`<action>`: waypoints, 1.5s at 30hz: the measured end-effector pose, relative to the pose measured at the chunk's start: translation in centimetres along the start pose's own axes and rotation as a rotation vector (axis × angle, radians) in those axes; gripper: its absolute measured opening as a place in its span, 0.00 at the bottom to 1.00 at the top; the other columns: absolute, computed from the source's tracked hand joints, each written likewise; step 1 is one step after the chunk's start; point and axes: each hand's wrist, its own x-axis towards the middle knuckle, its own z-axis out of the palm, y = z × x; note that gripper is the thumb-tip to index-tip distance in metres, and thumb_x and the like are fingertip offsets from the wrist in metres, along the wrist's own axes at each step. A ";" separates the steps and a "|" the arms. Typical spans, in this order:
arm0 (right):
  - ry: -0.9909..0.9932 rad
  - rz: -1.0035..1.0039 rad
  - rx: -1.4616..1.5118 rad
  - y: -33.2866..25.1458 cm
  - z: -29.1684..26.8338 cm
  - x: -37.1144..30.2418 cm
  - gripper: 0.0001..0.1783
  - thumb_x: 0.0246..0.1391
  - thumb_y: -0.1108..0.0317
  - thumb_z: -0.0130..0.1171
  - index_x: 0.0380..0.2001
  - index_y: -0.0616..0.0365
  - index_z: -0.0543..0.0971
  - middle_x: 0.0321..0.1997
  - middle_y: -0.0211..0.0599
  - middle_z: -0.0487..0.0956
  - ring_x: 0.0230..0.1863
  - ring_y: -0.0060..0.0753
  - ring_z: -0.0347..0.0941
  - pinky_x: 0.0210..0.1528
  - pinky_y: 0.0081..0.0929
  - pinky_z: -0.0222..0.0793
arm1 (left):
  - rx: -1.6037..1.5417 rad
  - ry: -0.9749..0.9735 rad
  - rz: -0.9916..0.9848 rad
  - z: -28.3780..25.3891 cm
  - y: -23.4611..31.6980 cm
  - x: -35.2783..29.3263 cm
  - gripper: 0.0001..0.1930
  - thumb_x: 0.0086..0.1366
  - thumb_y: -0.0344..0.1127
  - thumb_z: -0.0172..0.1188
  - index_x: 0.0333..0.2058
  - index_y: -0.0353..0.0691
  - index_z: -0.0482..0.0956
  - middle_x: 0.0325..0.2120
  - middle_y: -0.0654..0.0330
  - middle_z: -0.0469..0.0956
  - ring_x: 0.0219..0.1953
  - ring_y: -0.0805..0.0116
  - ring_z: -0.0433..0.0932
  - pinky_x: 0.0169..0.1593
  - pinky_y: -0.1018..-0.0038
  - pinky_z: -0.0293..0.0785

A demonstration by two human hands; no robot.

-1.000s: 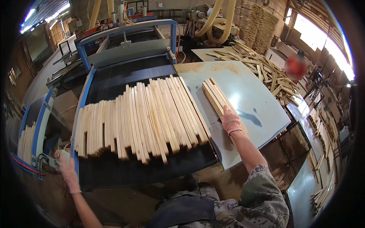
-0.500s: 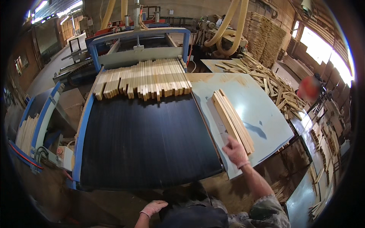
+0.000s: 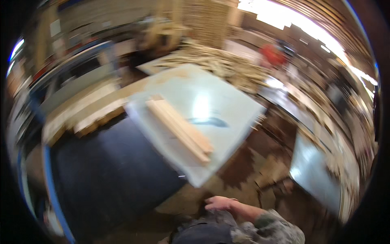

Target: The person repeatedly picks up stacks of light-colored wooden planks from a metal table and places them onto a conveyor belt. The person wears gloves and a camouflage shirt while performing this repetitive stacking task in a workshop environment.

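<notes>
Loose timber heap (image 3: 215, 63): pale pieces lying crosswise, upper centre, outlines blurred.
Slat stack (image 3: 203, 20): tall, closely layered, standing behind the heap.
Thick hoses (image 3: 160, 34): pale yellowish, left of the stack; lower ends indistinct.
Red object (image 3: 273, 55): right of the heap; kind cannot be told.
Bright opening (image 3: 280, 14): white daylight, upper right, its lower edge irregular.
Roof underside (image 3: 329, 20): brown, ribbed, sloping above the opening.
Side sheet (image 3: 310, 162): glossy, bluish grey, at right.
Timber row (image 3: 345, 166): smeared, along the side sheet's outer edge.
Floor (image 3: 239, 162): brown, with darker patches, lower centre.
</notes>
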 end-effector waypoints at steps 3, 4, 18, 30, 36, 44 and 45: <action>0.209 0.199 0.037 12.7 2.9 1.4 0.35 0.55 0.46 0.65 0.59 0.61 0.82 0.49 0.51 0.87 0.47 0.50 0.84 0.52 0.47 0.79 | 0.254 -0.074 0.184 -0.7 3.3 -0.6 0.35 0.73 0.62 0.55 0.63 0.37 0.78 0.64 0.45 0.78 0.67 0.50 0.73 0.68 0.61 0.67; 0.279 0.245 0.088 15.9 3.1 0.9 0.33 0.54 0.47 0.65 0.54 0.62 0.83 0.48 0.52 0.87 0.47 0.53 0.84 0.51 0.48 0.79 | 0.318 -0.085 0.221 -0.8 4.7 -0.6 0.35 0.74 0.62 0.54 0.63 0.38 0.78 0.63 0.44 0.78 0.68 0.49 0.73 0.69 0.60 0.67; 0.330 0.665 0.670 51.9 14.7 -10.6 0.26 0.65 0.48 0.54 0.36 0.63 0.85 0.31 0.46 0.86 0.31 0.44 0.83 0.39 0.43 0.78 | 0.461 -0.081 0.389 17.3 33.9 1.4 0.37 0.73 0.64 0.57 0.62 0.33 0.80 0.59 0.39 0.81 0.67 0.55 0.74 0.69 0.64 0.68; 0.501 0.657 1.504 58.7 7.4 -7.2 0.14 0.64 0.57 0.60 0.44 0.54 0.83 0.37 0.44 0.85 0.41 0.52 0.83 0.41 0.48 0.79 | 0.788 -0.252 0.443 32.3 58.1 6.6 0.28 0.78 0.56 0.49 0.59 0.41 0.84 0.57 0.46 0.83 0.62 0.53 0.77 0.66 0.61 0.70; 0.617 0.500 1.065 60.2 -2.4 -10.6 0.13 0.70 0.64 0.52 0.37 0.61 0.80 0.28 0.42 0.79 0.29 0.41 0.77 0.33 0.45 0.73 | 0.792 -0.016 0.028 41.9 72.2 15.6 0.40 0.64 0.60 0.66 0.60 0.27 0.79 0.61 0.47 0.80 0.63 0.51 0.78 0.66 0.67 0.70; 0.959 0.351 2.015 62.7 -18.2 -11.4 0.07 0.68 0.70 0.61 0.36 0.55 0.72 0.24 0.28 0.67 0.21 0.27 0.64 0.22 0.31 0.58 | 0.710 -0.143 0.218 59.4 93.9 3.5 0.27 0.66 0.52 0.69 0.49 0.29 0.86 0.47 0.49 0.86 0.49 0.57 0.83 0.53 0.63 0.77; 0.997 0.499 1.973 62.2 -22.0 -12.2 0.07 0.68 0.70 0.61 0.37 0.54 0.72 0.24 0.27 0.66 0.20 0.25 0.63 0.22 0.29 0.57 | 0.663 -0.211 0.345 60.6 95.0 5.3 0.25 0.67 0.51 0.69 0.46 0.29 0.85 0.43 0.51 0.85 0.46 0.58 0.82 0.51 0.63 0.77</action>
